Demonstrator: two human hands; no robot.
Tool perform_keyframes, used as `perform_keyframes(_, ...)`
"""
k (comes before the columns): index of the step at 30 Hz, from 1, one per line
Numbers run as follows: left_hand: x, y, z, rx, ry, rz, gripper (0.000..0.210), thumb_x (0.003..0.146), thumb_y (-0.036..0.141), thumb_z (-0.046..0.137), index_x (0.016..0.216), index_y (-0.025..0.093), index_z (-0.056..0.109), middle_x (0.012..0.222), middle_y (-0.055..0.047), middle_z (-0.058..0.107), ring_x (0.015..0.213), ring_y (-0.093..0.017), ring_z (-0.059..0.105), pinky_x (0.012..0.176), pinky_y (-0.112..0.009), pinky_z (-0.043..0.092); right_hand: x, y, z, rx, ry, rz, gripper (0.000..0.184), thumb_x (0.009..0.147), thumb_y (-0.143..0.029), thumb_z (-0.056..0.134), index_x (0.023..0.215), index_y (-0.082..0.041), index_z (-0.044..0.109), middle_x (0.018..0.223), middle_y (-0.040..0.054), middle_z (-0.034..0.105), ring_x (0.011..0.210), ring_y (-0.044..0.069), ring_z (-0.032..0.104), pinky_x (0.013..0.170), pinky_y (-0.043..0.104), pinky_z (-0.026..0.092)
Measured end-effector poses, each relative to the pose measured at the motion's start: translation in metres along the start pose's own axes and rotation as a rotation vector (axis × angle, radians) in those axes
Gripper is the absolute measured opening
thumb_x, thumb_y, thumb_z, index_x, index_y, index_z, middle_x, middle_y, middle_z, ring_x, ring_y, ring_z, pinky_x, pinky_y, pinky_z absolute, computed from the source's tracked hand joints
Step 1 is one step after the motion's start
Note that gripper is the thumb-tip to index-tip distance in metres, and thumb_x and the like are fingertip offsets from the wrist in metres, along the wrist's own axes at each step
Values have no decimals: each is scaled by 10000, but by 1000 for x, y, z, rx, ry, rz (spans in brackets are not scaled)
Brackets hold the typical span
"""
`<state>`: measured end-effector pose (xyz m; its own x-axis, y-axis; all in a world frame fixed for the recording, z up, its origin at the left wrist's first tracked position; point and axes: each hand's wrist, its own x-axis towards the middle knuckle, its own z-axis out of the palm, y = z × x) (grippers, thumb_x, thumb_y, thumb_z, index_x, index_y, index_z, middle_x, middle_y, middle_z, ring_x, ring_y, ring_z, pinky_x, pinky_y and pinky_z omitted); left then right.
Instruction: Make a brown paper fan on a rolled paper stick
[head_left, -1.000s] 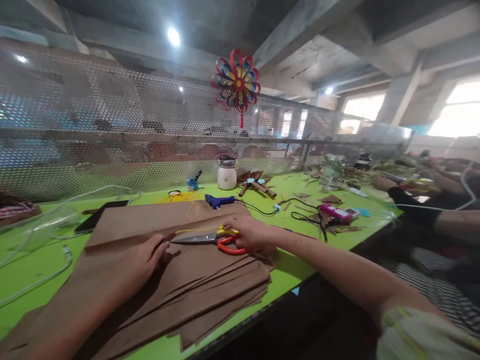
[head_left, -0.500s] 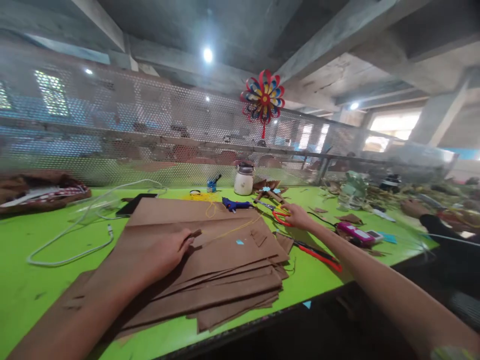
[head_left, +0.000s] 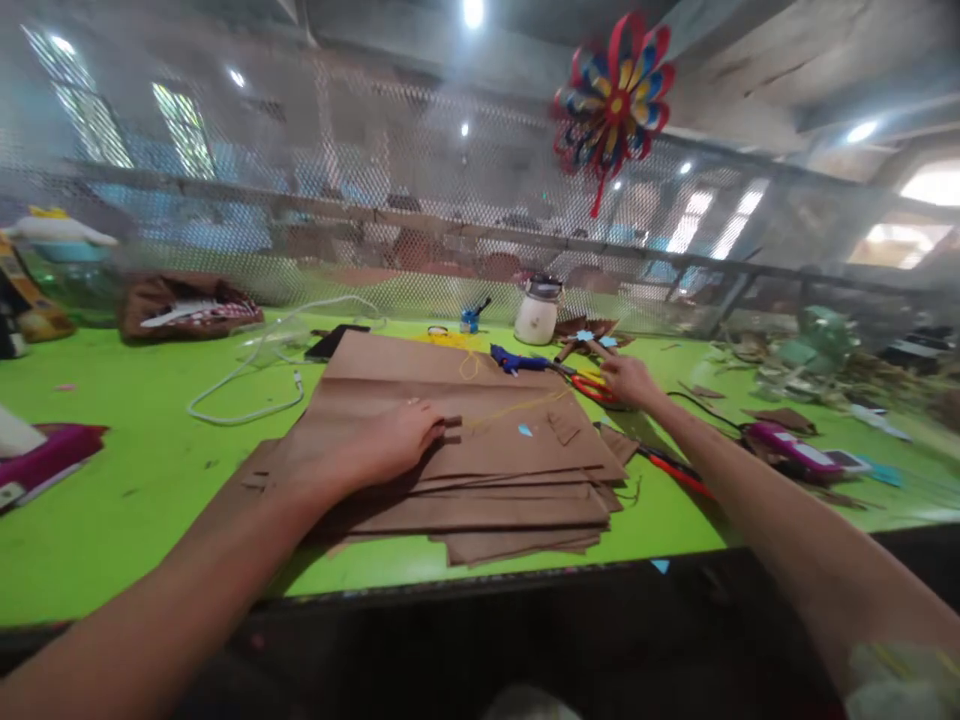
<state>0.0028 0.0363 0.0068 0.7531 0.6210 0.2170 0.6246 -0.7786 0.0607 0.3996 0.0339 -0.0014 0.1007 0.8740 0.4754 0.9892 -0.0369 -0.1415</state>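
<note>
Head cam: scissors (head_left: 584, 383) shifted to R edge of brown sheets (head_left: 510, 462), R hand (head_left: 628, 382) at handles (blurry, can't tell grip), L hand (head_left: 397, 438) pinching sm. brown piece (head_left: 453, 422), so cutting looks paused.

Red-handled scissors (head_left: 592, 387) + stubby brown piece (head_left: 452, 421)
Scissors kinda nearer the counter's (head_left: 150, 430) back edge, brown piece closer to the front.

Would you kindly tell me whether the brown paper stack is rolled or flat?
Flat: the brown paper stack lies spread on the green table, sheet edges layered.
</note>
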Motion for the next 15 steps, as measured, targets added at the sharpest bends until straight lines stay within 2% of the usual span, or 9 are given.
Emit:
perform_keyframes(2,0,12,-14,16,-29,-33,292,889,277,341,887,145,601,913,-100,635,776,-206,560,737,-343,438,-15,-13,-10,21,5,16,281,802,-224,449,842,-103,700,849,120,680,756,207,605,690,310,443)
perform_keyframes(4,2,21,-25,15,-74,-75,293,880,295,363,855,150,616,895,-100,643,773,-214,568,737,-348,442,-40,-34,-25,82,-16,-38,267,829,-278,464,905,-146,683,857,72,681,758,178,605,696,286,450)
perform_keyframes(6,4,22,-27,-27,-72,-58,302,877,308,368,900,163,631,930,-101,648,822,-227,571,771,-358,438,-72,-62,-43,277,-81,-294,219,833,-294,506,896,-158,666,841,68,671,746,169,598,681,283,456)
perform_keyframes(8,7,17,-19,-81,-70,-24,318,878,327,368,983,184,633,975,-96,650,866,-244,571,798,-376,431,-103,-89,-62,342,-221,-492,176,840,-282,526,904,-173,649,851,72,644,771,162,584,692,282,455)
perform_keyframes(10,9,9,-5,-130,-32,-9,358,886,356,348,1075,203,611,1029,-91,646,901,-257,570,825,-395,420,-130,-110,-76,331,-318,-580,155,844,-267,537,938,-187,629,894,77,612,821,162,565,727,286,453)
perform_keyframes(13,9,1,10,-171,9,-11,391,892,356,335,1208,224,523,1134,-77,611,975,-246,556,868,-378,402,-154,-123,-82,260,-401,-601,172,842,-277,547,983,-192,597,943,88,580,885,185,533,766,316,454)
perform_keyframes(15,7,2,12,-196,48,-33,399,883,330,352,1254,225,453,1143,-70,600,968,-225,561,864,-352,405,-161,-124,-78,214,-384,-584,223,846,-292,539,1040,-188,570,980,103,565,921,205,514,788,346,451)
